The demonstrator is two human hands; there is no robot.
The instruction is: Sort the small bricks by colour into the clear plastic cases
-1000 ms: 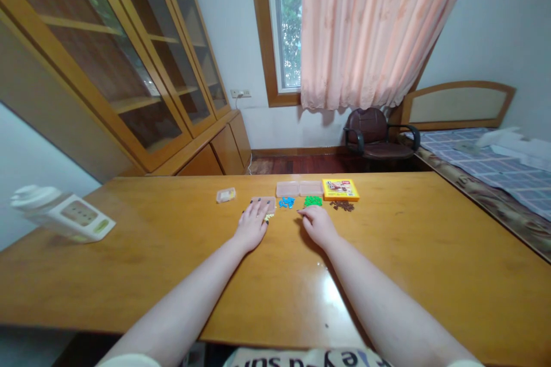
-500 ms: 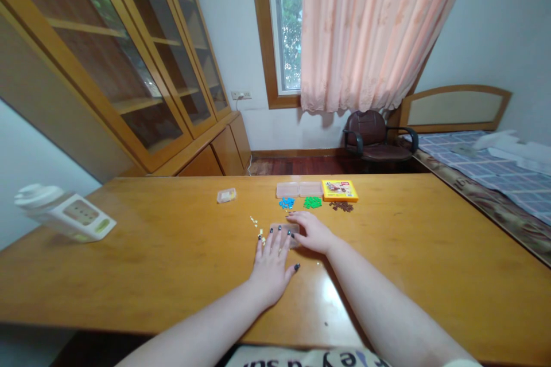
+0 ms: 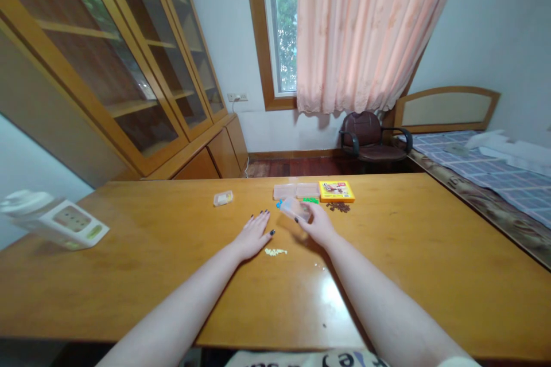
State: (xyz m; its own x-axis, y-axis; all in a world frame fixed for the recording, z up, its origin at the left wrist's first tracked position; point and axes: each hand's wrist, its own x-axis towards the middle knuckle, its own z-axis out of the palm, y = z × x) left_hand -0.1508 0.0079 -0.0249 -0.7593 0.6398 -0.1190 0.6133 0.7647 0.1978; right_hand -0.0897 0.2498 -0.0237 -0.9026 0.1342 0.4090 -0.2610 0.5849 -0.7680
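My right hand (image 3: 321,226) grips a clear plastic box (image 3: 294,208) by its right end, raised and tilted above the table. Behind the box, blue pieces (image 3: 279,204) and green pieces (image 3: 311,200) are partly hidden; a pile of brown pieces (image 3: 338,207) lies to their right. My left hand (image 3: 253,235) rests palm down on the table with its fingers stretched out, holding nothing. Just right of the left wrist is a small heap of pale yellow pieces (image 3: 275,252). A few tiny pale bits (image 3: 319,266) lie below my right wrist.
Two clear trays (image 3: 284,191) and a yellow box (image 3: 336,191) stand in a row toward the table's far edge. A small clear container (image 3: 223,198) with pale contents sits left of them. A white bottle-like container (image 3: 64,222) is at the table's left.
My right hand has lifted the clear box off the table. My left hand has moved left and away from it. The scattered yellow pieces now lie in one heap nearer me.
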